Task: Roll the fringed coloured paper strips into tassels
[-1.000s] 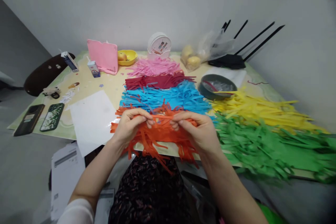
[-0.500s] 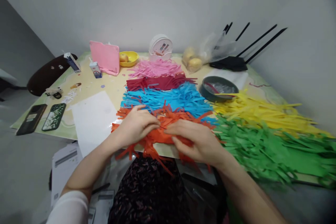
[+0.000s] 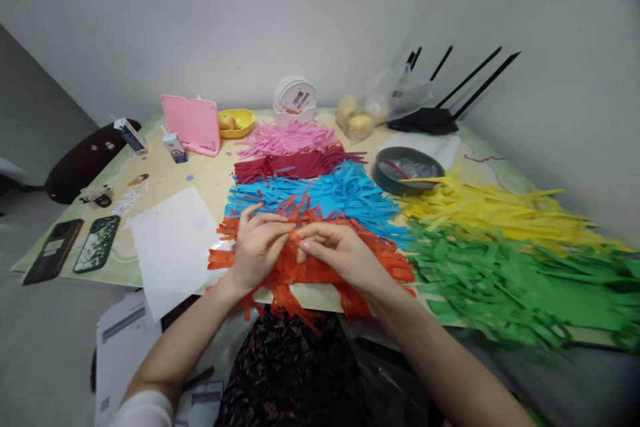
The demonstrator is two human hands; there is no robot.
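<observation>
Orange fringe point(image 3: 320, 272): heap of thin cut strips w/ a flat uncut piece, lying at near edge of tabletop point(image 3: 216, 180), right in front of the person; some ends hang over that edge.

L hand point(image 3: 257, 247): thumb & forefinger closed on small orange strip point(image 3: 295, 235), other fingers loosely bent. R hand point(image 3: 345, 259): thumb & fingertips pinching same bit, tips v. close to L tips. Both over the heap. Can't tell if strip's knotted, folded or twisted; fingers cover it.

Handling (my guess): v. light, limp, soft; paper or thin cloth, unsure. Prob. not slippery, but single strips may tear or stretch if yanked. Best hold: uncut piece for lifting the lot; for one strip, pinch nr its end. Loose ends likely to tangle.

Around: blue fringe point(image 3: 345, 193) just behind orange, then dark red fringe point(image 3: 305, 165), then pink fringe point(image 3: 293, 139) twd far edge. Green fringe point(image 3: 505, 280) along near edge twd nr R corner, yellow fringe point(image 3: 500, 213) behind it. White sheet point(image 3: 173, 247) L of orange, one corner past near edge.
</observation>
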